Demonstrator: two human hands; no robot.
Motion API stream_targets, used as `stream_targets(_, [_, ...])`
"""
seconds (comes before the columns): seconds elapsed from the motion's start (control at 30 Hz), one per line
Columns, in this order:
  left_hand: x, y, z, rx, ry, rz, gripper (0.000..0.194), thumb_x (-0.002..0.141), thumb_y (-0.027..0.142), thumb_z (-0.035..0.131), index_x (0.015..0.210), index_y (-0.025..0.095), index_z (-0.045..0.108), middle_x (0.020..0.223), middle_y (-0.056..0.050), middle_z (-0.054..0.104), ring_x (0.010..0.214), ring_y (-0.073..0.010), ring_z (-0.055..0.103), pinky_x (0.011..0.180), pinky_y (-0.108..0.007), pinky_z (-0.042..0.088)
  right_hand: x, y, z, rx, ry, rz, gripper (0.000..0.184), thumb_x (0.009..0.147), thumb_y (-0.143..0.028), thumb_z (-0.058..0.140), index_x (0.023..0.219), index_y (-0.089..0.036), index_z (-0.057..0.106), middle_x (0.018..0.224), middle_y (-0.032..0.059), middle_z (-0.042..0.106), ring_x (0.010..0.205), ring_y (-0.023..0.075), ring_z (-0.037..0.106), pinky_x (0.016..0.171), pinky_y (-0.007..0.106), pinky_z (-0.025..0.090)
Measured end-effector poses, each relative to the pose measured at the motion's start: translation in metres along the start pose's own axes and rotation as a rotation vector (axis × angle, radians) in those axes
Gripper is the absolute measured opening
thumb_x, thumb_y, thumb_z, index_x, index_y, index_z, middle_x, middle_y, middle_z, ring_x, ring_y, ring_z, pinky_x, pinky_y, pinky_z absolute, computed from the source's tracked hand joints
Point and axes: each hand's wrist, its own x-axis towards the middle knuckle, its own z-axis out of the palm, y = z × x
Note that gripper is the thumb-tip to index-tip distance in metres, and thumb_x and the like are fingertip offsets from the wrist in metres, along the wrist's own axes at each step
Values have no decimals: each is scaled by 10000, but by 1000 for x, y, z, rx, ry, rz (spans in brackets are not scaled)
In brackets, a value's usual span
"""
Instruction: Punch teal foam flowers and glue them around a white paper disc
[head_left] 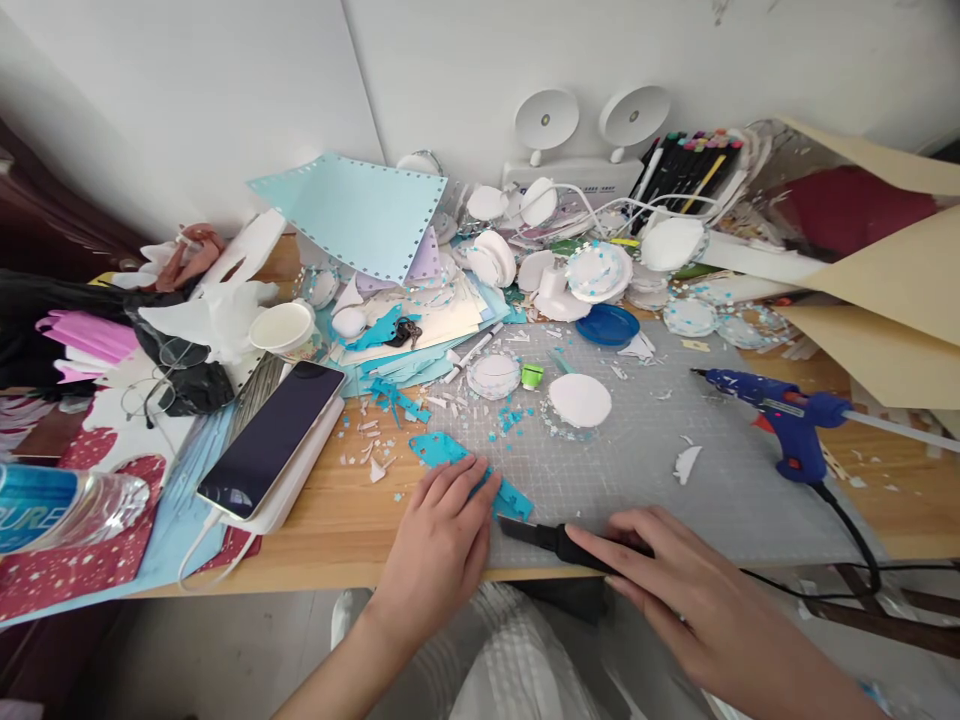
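My left hand point(439, 540) lies flat with its fingers stretched over a blue cut-out paper shape point(442, 450) at the near edge of the grey cutting mat point(712, 480). My right hand point(660, 580) has its fingers closed round a black knife-like tool point(540, 537). The tool's tip points left and sits right at the blue paper's lower end, by my left fingertips. A white foam disc point(579, 399) rests on the mat just behind.
A blue hot glue gun point(780, 415) stands at the right with its cable trailing off the edge. A phone point(274, 437) on a white pad, a plastic bottle point(60, 505) and a paper cup point(283, 328) sit left. Foam pieces, paper scraps and markers point(686, 165) crowd the back.
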Motion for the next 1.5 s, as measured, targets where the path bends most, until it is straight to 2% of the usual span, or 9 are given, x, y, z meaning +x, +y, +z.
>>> stream_targets(0.2, [0,0,1,19,14,11,413,900,129,453,1308,157,501,1348,-97,535,1284,-258,431,1069,-476,380,-6,7,2,-21,31,42,499,915,-258,475,1395,-367,394,1125,73,526,1017,175,569,836,305,535])
stream_targets(0.47, [0,0,3,33,28,30,402,905,135,444,1301,146,510,1341,-97,546,1283,-257,440,1072,-476,389,2,3,5,-18,55,49,475,925,-271,465,1392,-339,411,1063,79,531,952,178,570,797,313,535])
stream_targets(0.77, [-1,-1,4,53,39,54,411,897,128,444,1303,137,510,1351,-95,544,1287,-261,446,1070,-484,399,4,18,3,1,68,38,494,916,-218,462,1386,-363,419,1074,75,523,982,183,551,833,330,520])
stream_targets(1.07, [0,1,-1,94,-26,52,512,850,100,480,1354,186,467,1353,-107,532,1283,-286,445,1066,-516,388,6,17,-1,16,35,16,500,917,-231,473,1394,-363,406,1073,69,532,982,169,554,827,309,521])
stream_targets(1.37, [1,1,-1,129,-14,71,482,836,93,479,1310,173,521,1330,-123,543,1268,-298,452,1055,-517,396,9,19,0,-2,88,18,469,901,-228,482,1351,-359,475,1071,73,557,962,180,576,812,321,530])
stream_targets(1.5, [1,1,0,126,-19,78,482,837,98,479,1312,168,518,1328,-124,544,1272,-299,446,1052,-521,398,12,18,1,-10,68,19,513,893,-176,468,1369,-368,446,1083,73,545,976,185,567,836,346,524])
